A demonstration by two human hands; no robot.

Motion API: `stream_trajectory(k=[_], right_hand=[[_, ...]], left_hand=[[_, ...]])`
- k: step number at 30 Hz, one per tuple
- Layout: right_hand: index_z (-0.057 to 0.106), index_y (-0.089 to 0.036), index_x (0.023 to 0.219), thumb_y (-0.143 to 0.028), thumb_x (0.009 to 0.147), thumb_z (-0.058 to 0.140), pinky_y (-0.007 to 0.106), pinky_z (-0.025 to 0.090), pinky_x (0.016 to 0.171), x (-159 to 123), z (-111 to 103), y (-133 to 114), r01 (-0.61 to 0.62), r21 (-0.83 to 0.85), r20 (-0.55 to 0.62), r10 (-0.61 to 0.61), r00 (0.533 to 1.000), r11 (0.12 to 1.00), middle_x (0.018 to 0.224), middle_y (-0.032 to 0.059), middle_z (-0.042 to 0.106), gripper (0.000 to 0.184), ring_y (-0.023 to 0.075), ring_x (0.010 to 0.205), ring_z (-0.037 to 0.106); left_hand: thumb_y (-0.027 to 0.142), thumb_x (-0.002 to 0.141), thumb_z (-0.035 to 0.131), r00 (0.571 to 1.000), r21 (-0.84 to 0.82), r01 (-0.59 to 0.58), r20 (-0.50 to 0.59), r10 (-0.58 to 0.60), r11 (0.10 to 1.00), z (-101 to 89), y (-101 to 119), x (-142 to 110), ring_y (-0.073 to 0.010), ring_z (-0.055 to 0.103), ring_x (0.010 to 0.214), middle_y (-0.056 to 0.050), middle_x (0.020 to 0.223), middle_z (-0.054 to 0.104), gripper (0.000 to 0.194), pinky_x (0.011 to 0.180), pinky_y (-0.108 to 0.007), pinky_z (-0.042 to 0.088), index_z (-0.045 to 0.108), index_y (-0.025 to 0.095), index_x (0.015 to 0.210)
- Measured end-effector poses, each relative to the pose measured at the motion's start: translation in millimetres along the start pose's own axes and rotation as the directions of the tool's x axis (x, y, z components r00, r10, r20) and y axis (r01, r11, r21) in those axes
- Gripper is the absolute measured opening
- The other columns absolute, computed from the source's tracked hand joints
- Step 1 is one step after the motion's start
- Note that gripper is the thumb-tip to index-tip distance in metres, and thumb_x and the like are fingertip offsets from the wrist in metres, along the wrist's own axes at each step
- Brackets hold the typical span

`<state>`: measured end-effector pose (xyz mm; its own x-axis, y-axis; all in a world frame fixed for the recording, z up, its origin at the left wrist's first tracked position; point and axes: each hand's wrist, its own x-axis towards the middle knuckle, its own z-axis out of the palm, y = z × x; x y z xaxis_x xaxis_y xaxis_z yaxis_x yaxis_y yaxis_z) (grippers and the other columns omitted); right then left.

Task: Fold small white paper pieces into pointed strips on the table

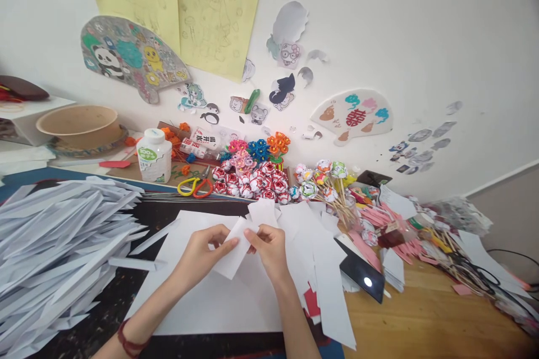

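A small white piece of paper (234,256) is held up between my two hands, tilted over a large white sheet (202,308). My left hand (206,249) pinches its left edge, thumb on top and fingers behind. On the upper right corner, my right hand (267,244) grips the same paper between thumb and fingertips. Whether the paper is folded I cannot tell. More cut white paper strips (332,291) lie just to the right. A large heap of folded white paper strips (63,252) fills the left side, with a few loose ones near my left forearm.
Behind the sheet stand a white bottle (154,157), scissors with yellow and orange handles (196,186) and red-and-white paper flowers (256,179). A tan bowl (80,126) is at the far left. To the right lie a black phone (362,272), wooden sticks (339,205) and pink strips (385,219).
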<state>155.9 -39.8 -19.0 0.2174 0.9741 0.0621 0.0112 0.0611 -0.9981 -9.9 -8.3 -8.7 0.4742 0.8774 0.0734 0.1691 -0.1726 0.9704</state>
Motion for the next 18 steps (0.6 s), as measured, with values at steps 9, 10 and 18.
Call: stream_trajectory(k=[9,10,18], right_hand=[[0.061,-0.013,0.057,-0.038,0.075,0.066,0.022,0.038,0.046,-1.9,-4.5,-5.4,-0.012,-0.043,0.106,0.016,0.994,0.999,0.048,-0.0007,0.055,0.032,0.0115,0.046,0.051],[0.062,-0.013,0.058,-0.039,0.076,0.065,0.022,0.038,0.047,-1.9,-4.8,-5.8,-0.013,-0.057,0.122,0.02,0.992,0.998,0.049,-0.0005,0.056,0.032,0.0117,0.047,0.051],[0.061,-0.014,0.056,-0.041,0.076,0.064,0.022,0.037,0.047,-2.5,-6.0,-4.8,-0.012,-0.089,0.163,0.026,0.986,0.996,0.048,-0.0002,0.055,0.034,0.0113,0.047,0.05]], left_hand=[[0.039,0.082,0.055,1.0,-0.046,-0.015,-0.004,0.014,0.999,-1.3,-0.8,1.5,-0.0169,0.061,0.071,-0.004,0.078,0.068,0.024,0.064,-0.025,0.045,0.061,0.016,0.087],[0.04,0.082,0.055,1.0,-0.052,-0.005,-0.021,0.004,0.999,-1.3,-1.2,1.4,-0.0169,0.061,0.07,-0.004,0.076,0.067,0.024,0.063,-0.025,0.045,0.06,0.016,0.084],[0.043,0.08,0.056,0.997,-0.033,0.007,-0.072,-0.01,0.999,-1.6,0.3,0.1,-0.0155,0.059,0.063,-0.002,0.068,0.064,0.028,0.058,-0.024,0.045,0.057,0.016,0.071]])
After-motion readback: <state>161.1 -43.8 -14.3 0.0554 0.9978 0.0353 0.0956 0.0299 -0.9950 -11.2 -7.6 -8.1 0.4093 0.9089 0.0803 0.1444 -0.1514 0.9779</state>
